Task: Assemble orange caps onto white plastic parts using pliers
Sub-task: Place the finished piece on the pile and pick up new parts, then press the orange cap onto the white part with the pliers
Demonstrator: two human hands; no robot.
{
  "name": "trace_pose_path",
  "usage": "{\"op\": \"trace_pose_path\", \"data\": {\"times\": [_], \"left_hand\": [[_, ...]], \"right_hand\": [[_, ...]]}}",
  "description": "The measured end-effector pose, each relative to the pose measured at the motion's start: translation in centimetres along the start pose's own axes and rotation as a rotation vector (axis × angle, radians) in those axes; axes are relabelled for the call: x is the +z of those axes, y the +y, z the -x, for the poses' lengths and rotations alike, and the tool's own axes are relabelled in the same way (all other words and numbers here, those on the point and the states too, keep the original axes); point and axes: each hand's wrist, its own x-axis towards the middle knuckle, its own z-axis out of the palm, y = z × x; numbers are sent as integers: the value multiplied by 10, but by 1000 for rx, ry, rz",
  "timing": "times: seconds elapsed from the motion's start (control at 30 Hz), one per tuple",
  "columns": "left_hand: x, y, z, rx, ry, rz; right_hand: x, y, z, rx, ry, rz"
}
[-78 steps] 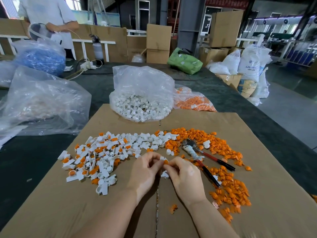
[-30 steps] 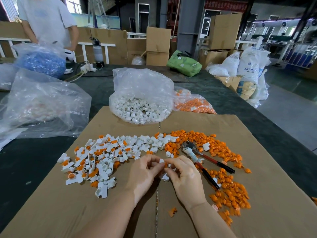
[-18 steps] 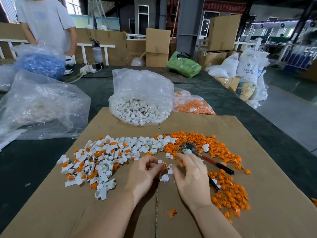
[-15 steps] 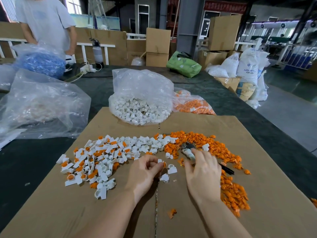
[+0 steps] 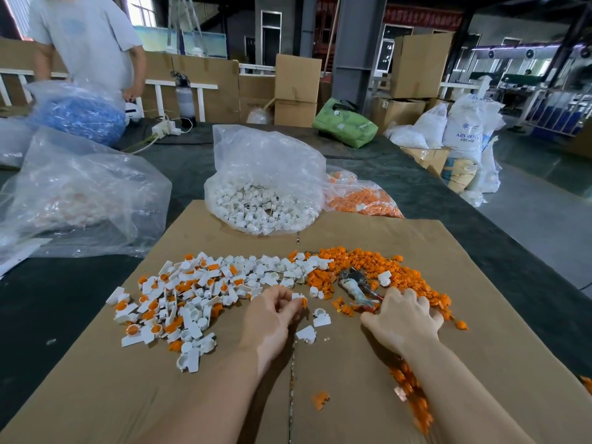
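Right hand [image 5: 405,318] now off the part and down over the pliers [image 5: 355,288] handles, grip hidden, can't tell. Left hand [image 5: 272,315] pinching white part with orange cap [image 5: 299,300] at frame centre. Capped pile [image 5: 166,302] at left, loads of loose orange caps [image 5: 378,267] left. Pliers lying diagonal, nose pointing upper left.
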Motion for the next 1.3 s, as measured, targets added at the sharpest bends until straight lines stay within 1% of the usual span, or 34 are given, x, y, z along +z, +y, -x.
{"op": "trace_pose_path", "data": {"times": [0.1,0.2,0.27,0.33,0.43,0.5,0.57,0.7,0.87,1.1,1.17,1.3], "left_hand": [[-1,1,-1,-2,18,11],[-2,5,-1,-70,23,200],[-4,10,-2,-131,14,330],[-6,14,-4,-186,6,425],[-9,19,-8,-272,25,542],[-10,21,-10,-311,43,595],[-12,21,-12,-326,52,607],[-15,23,-16,-337,75,605],[-15,26,-19,-354,73,597],[-15,30,-19,-347,29,602],[-14,31,-18,-349,26,610],[-13,35,-18,-352,34,639]], "right_hand": [[-6,-4,2,-23,42,20],[-10,-7,6,-90,90,27],[-13,-11,11,-171,74,-75],[-18,-17,18,-253,-17,-225],[-22,-25,27,-316,-248,-507],[-24,-28,32,-322,-370,-618],[-27,-29,35,-313,-444,-668],[-31,-31,36,-237,-616,-862],[-35,-30,36,-233,-664,-857],[-39,-29,36,-249,-691,-811],[-39,-28,37,-260,-682,-772],[-37,-29,37,-277,-603,-686]]}}
